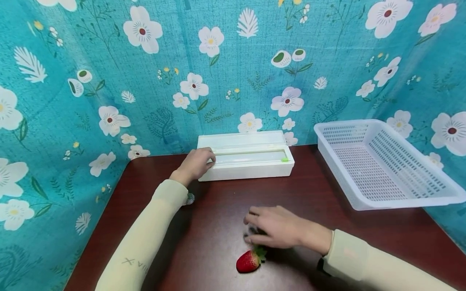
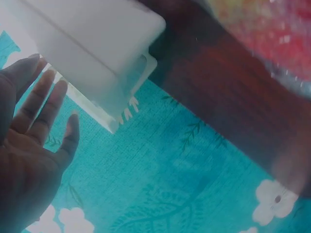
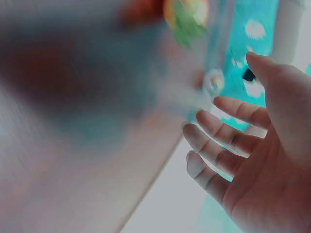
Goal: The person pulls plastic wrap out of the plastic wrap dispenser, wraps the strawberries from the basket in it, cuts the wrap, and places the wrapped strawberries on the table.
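Observation:
At the left end of a long white cling film dispenser box, my left hand has its fingertips right at the edge. The box lid stands raised, and a small green slider sits at the right of the opening. In the left wrist view, the left hand's fingers are loosely extended along the box. My right hand hovers over the table just above a red strawberry with green leaves. Its fingers are spread; I cannot tell what the small blurred thing beside them is.
Behind the left forearm lies a film-wrapped thing; the left wrist view shows a red and yellow fruit in shiny wrap. A white plastic basket stands at the right. Flowered teal cloth hangs behind the dark red table.

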`<state>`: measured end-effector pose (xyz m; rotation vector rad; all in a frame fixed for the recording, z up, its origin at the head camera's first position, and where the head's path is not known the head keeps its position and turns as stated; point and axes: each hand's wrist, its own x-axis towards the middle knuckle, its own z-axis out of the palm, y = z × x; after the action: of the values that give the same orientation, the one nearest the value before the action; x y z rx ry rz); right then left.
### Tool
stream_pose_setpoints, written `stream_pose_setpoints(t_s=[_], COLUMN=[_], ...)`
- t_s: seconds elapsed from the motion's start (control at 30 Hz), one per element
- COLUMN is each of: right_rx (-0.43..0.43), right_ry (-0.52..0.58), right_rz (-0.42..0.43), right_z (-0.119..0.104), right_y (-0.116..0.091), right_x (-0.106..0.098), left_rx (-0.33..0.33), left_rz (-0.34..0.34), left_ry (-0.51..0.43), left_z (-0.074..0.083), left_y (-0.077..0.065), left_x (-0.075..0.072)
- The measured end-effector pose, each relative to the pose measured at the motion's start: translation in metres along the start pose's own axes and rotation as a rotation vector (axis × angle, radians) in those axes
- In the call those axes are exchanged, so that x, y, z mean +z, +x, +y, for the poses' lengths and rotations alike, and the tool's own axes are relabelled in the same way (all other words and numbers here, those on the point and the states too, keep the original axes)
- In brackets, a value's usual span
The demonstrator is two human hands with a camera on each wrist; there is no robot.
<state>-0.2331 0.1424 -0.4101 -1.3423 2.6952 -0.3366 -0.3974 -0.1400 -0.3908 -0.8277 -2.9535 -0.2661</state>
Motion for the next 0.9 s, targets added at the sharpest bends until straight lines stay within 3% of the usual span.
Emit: stream_pose_setpoints(t_s=[0.23, 0.43, 0.63, 0.9], right_rx=[0.109, 0.235, 0.38, 0.417], right_ry=[-0.039, 0.01, 0.006, -0.133], right_rz=[0.081, 0.157, 0.179, 0.246], right_z=[0.039, 0.08, 0.111, 0.137], right_y=[0.016, 0.025, 0.036, 0.059], right_x=[-0.033, -0.055, -0.057, -0.05], left_rx=[-0.009, 0.013, -0.006, -0.022], left_rz=[-0.018, -0.015, -0.015, -0.011], left_ry=[0.088, 0.092, 0.02, -0.074], left_z=[0.0, -0.003, -0.005, -0.007], left_y=[0.004, 0.006, 0.006, 0.008], left_x=[0.003, 0.006, 0.004, 0.002])
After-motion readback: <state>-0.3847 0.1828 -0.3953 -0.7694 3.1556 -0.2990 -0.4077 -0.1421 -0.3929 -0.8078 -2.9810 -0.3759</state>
